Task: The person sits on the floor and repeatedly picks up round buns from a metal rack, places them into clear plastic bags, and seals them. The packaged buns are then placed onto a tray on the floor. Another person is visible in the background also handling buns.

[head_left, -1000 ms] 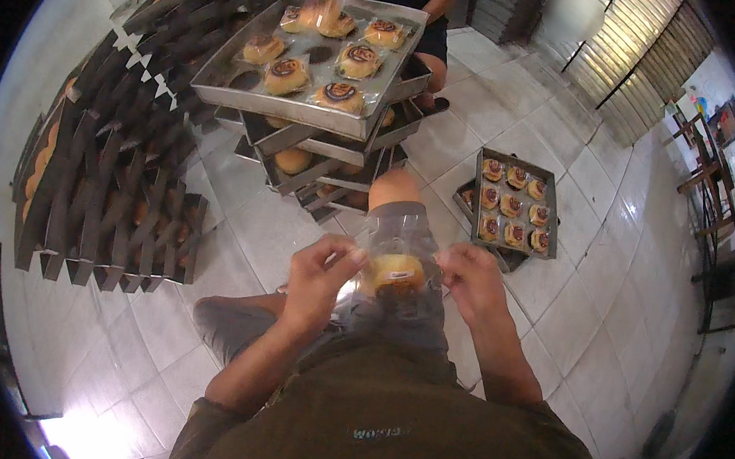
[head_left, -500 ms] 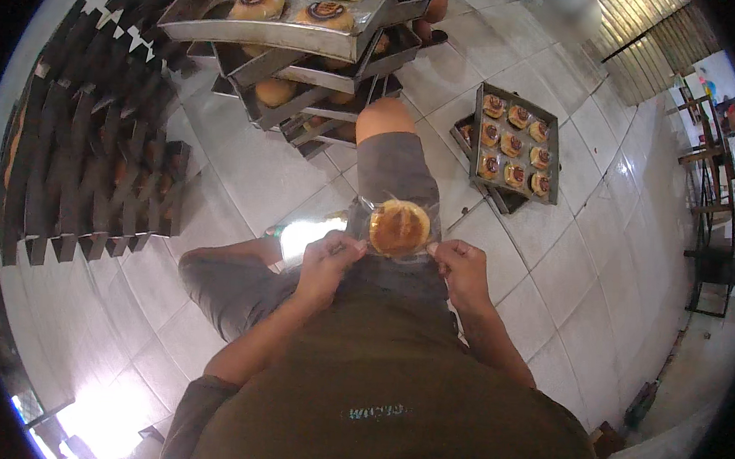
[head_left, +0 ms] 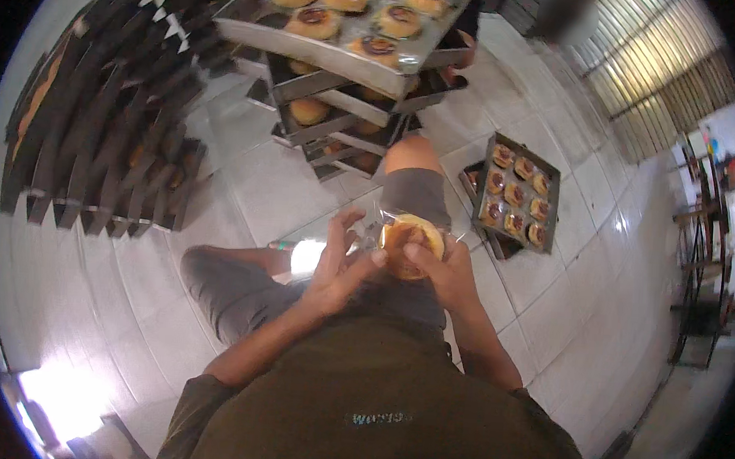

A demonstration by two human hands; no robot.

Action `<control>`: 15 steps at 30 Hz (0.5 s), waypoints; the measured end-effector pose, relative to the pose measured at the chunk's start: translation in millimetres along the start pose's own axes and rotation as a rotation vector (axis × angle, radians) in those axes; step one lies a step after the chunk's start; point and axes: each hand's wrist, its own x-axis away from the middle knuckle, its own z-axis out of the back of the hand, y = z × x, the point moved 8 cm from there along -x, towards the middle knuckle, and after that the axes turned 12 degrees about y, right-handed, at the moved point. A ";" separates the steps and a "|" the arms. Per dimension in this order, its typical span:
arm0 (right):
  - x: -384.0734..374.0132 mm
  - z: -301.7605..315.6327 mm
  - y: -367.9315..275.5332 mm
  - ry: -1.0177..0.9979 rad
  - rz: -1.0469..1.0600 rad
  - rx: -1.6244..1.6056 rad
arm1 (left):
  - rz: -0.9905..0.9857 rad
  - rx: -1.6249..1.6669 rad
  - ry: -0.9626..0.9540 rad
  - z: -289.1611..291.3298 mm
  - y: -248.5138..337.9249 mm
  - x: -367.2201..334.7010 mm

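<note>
A round bun (head_left: 403,247) in clear plastic film is held above my right thigh, its browned flat face toward me and a pale rim along the upper right. My right hand (head_left: 451,272) grips it from the right, thumb pressed on the brown face and the fingers mostly hidden behind. At the left, my left hand (head_left: 337,270) has its fingers spread apart; the thumb tip meets the wrapper at the bun's left edge. Crinkled film stands out around the bun's top and left side.
Ahead, metal trays are stacked crosswise, the top tray (head_left: 328,44) bearing several wrapped buns. Another tray (head_left: 552,199) of buns lies on the tiled floor to the right, over a second one. Dark stacked trays (head_left: 95,145) rise at the left. A wooden rack (head_left: 702,258) stands far right.
The bun has turned and tilted. My right hand has moved from pinching the wrapper's corner to gripping the bun; my left hand has let go of its corner and spread its fingers.
</note>
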 end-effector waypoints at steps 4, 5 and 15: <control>-0.2 -33.2 -3.2 -0.019 -0.117 -0.139 | 0.131 0.107 -0.145 13.1 20.1 11.2; -7.4 -35.0 -17.5 0.081 0.018 -0.100 | 0.198 0.132 -0.172 15.3 16.0 11.9; -61.5 -78.2 -92.3 0.231 0.982 0.464 | 0.102 0.192 0.169 90.9 29.7 21.7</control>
